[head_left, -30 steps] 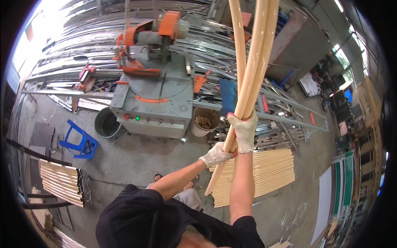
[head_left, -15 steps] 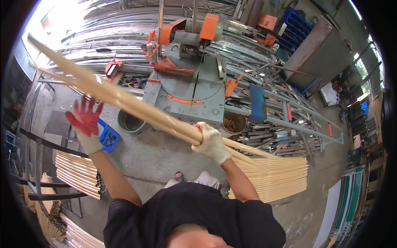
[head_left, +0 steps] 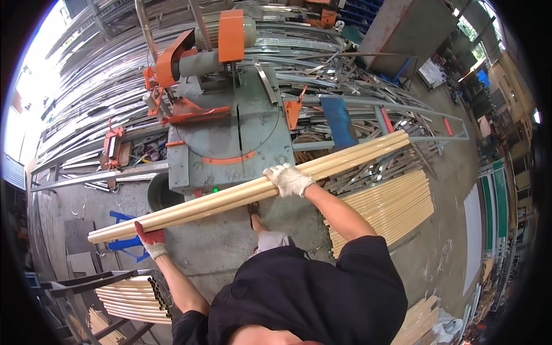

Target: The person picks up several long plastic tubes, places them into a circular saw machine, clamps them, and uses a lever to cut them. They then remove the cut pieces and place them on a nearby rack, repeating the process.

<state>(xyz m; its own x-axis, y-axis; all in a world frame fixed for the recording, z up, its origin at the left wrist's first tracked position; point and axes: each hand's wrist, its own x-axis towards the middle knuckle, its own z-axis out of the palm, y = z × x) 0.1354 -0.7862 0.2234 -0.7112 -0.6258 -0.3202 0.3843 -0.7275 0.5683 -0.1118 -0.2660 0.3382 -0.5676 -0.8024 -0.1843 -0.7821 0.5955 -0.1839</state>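
A small bundle of long, cream-coloured tubes lies across both my hands, slanting from low on the left to higher on the right. My right hand, in a pale knitted glove, is closed over the top of it near the middle. Close to the left end, my left hand grips it from below, its glove showing a red palm side; some of its fingers are hidden behind the tubes. Just beyond the bundle stands a grey cutting machine with orange guards and a round table plate.
A stack of cream tubes lies to the right, another on a dark rack at lower left. Metal profiles fill the back. A dark bucket and a blue plastic stool-like item are on the left; a metal frame extends right.
The bundle has swung from sloping down rightward to sloping up rightward. My left hand, open and apart before, now grips its left end. My body and view have shifted toward the right.
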